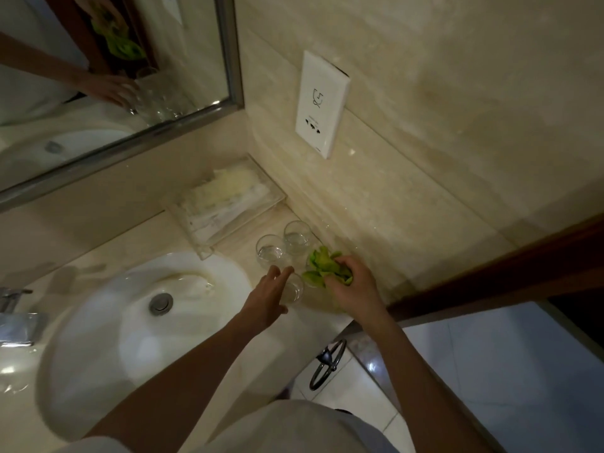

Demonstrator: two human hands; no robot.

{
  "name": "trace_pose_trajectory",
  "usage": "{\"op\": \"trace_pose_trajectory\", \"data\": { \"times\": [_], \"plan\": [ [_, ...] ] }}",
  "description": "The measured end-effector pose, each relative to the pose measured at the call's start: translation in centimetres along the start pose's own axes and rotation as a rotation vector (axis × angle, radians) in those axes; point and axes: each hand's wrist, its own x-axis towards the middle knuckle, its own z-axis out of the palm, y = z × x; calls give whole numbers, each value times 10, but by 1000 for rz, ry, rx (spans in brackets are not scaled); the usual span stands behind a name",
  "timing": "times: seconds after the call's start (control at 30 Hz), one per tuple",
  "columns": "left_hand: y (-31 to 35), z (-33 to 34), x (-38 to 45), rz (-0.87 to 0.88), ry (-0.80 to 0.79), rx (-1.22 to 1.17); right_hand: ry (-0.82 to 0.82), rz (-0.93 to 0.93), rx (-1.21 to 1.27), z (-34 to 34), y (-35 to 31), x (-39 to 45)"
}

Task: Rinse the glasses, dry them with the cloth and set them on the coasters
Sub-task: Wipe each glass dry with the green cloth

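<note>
Three clear glasses stand on the beige counter right of the sink. One glass (270,250) and a second glass (296,237) sit side by side near the wall. A third glass (294,289) stands nearer the counter's front edge, and the straight fingers of my left hand (267,297) reach over its left side. My right hand (351,286) grips a bunched green cloth (322,266) just right of the glasses. No coasters are plainly visible.
A white oval sink (108,348) with a metal drain (160,303) fills the left. A chrome tap (13,308) stands at the far left. A clear tray (225,204) of sachets sits in the corner. A wall socket (322,104) and mirror (108,70) are above.
</note>
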Motion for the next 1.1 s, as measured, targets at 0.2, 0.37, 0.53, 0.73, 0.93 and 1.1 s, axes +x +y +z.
{"op": "trace_pose_trajectory", "data": {
  "times": [0.2, 0.37, 0.53, 0.73, 0.93, 1.1],
  "plan": [
    [-5, 3, 2, 34, -10, 5, -73, -45, -33, 6, -8, 9],
    [-5, -19, 0, 43, 13, -2, -152, -82, -151, 12, -18, 21],
    [-10, -51, -4, 56, 123, -53, -226, -111, -177, 19, -28, 34],
    [-17, -91, 11, 132, 195, -382, -282, 17, -31, 35, -57, 59],
    [-28, -129, 34, -93, 250, -576, -366, 340, 364, 51, -94, 120],
    [-41, -143, 55, -270, 207, -566, -372, 442, 494, 62, -95, 158]
  ]
}}
